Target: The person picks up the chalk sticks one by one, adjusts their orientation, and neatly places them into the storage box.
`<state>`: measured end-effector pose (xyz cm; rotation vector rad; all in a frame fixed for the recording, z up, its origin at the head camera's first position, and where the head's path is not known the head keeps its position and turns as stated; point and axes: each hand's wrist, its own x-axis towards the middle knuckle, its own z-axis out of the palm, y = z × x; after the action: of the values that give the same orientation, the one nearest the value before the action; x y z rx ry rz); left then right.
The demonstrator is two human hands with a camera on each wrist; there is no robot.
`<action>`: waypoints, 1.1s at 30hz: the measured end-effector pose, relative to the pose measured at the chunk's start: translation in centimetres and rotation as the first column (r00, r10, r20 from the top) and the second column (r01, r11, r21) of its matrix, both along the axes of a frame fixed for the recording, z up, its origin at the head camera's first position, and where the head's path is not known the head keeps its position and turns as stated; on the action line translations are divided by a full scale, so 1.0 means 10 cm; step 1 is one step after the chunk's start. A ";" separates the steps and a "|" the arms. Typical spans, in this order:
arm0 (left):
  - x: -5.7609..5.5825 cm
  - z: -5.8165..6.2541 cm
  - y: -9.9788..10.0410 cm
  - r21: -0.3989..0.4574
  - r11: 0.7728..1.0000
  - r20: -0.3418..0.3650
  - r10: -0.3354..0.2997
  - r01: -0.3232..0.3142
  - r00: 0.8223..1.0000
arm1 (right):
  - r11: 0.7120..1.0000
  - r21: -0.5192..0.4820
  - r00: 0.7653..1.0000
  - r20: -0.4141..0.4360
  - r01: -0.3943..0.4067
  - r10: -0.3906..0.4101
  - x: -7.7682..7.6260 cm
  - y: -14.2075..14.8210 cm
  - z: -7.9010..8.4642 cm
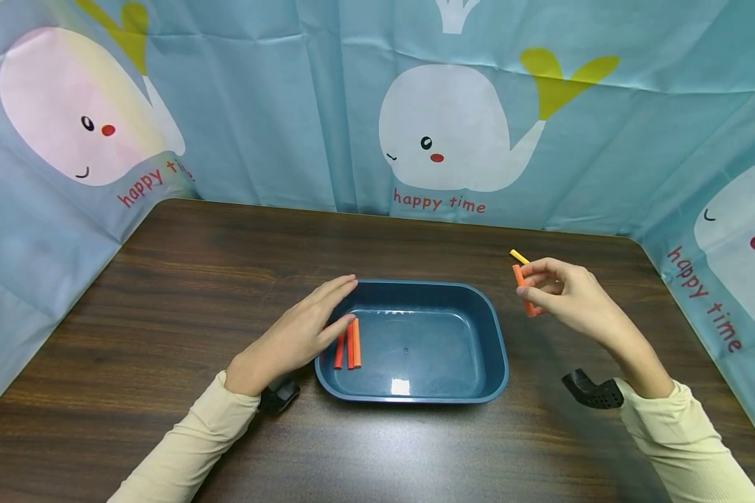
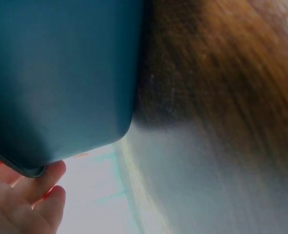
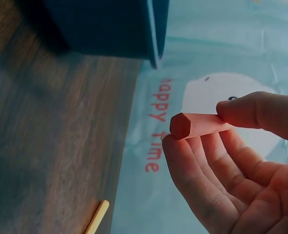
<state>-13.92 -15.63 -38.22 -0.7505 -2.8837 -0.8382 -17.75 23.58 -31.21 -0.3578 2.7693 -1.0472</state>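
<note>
My right hand pinches a short orange hexagonal stick, resembling a crayon or chalk, between thumb and fingers, above the table to the right of a blue plastic tray. Just behind that hand a yellow stick lies on the table. At the tray's left rim rests my left hand, its fingers fairly straight and its thumb reaching inside. Below the thumb, red sticks and an orange stick lie side by side on the tray floor, some of their upper ends covered by the hand.
The tray stands on a dark wood-grain table. A light blue printed curtain hangs along the back and both sides. Black wrist mounts sit beside both forearms.
</note>
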 end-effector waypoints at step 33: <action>0.00 0.01 0.01 0.002 1.000 0.013 0.005 -0.005 1.000 | 0.947 -0.308 0.978 0.152 -0.091 0.143 0.03 -0.56 0.17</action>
<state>-13.92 -15.54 -38.16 -0.7403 -2.8938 -0.8485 -17.46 18.03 -29.48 -0.4409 2.4065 -1.3996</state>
